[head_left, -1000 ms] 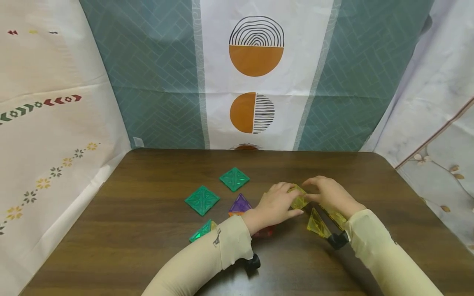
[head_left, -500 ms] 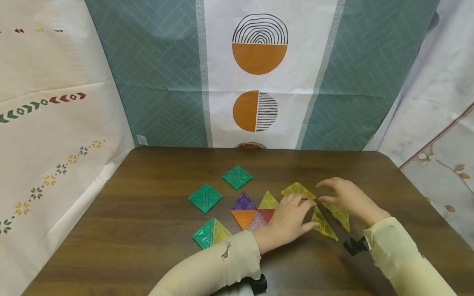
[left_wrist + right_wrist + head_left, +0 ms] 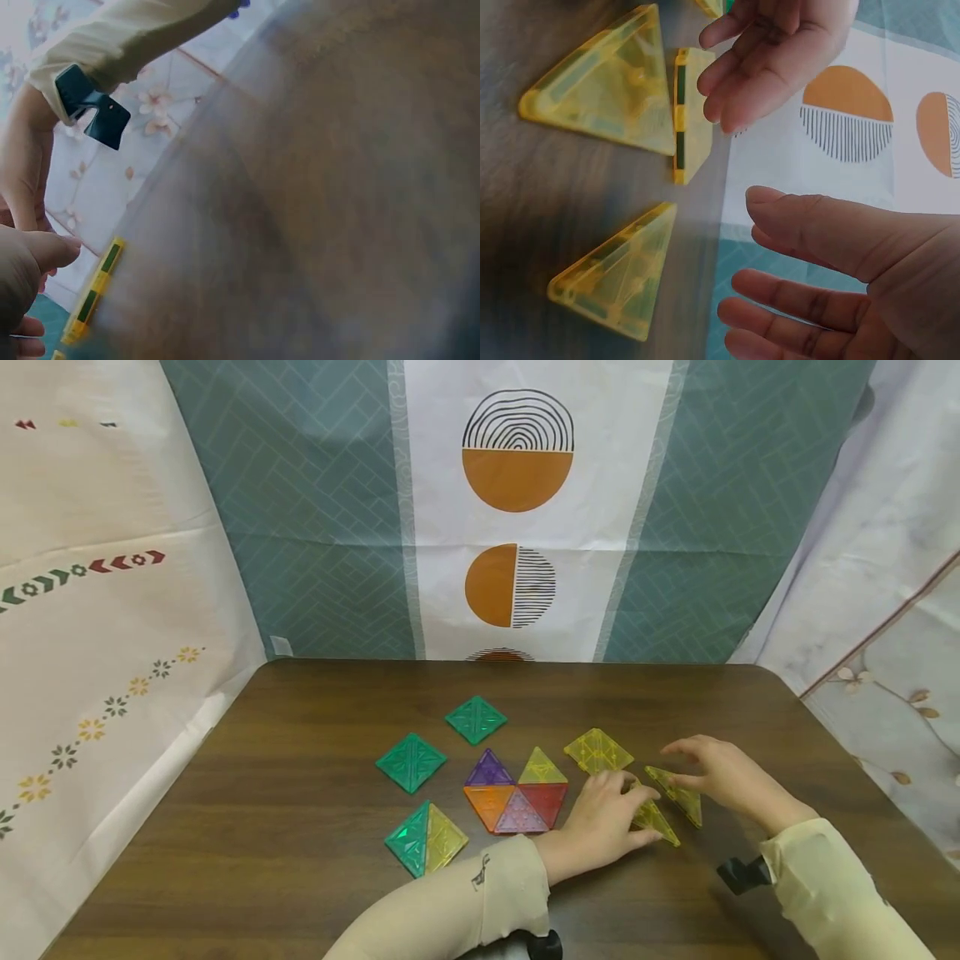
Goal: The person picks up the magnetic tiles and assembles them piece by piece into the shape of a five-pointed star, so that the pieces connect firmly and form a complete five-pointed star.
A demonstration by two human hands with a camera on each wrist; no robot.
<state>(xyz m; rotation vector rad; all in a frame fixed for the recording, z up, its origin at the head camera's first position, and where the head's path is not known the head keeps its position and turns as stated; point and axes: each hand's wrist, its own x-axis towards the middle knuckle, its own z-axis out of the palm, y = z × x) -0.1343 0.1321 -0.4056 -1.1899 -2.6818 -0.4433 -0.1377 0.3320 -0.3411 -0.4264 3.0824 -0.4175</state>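
To the right of the red tile (image 3: 545,798), the nearer yellow triangle (image 3: 654,822) is being partly covered by the left hand (image 3: 600,825), its digits being held apart; contact cannot be told. Farther right of that tile, the outer yellow triangle (image 3: 684,803) is being flanked by the right hand (image 3: 731,781), being held wide and empty. Light, stiff, slippery plastic is being presumed, with opposite edges being favoured for pinching.
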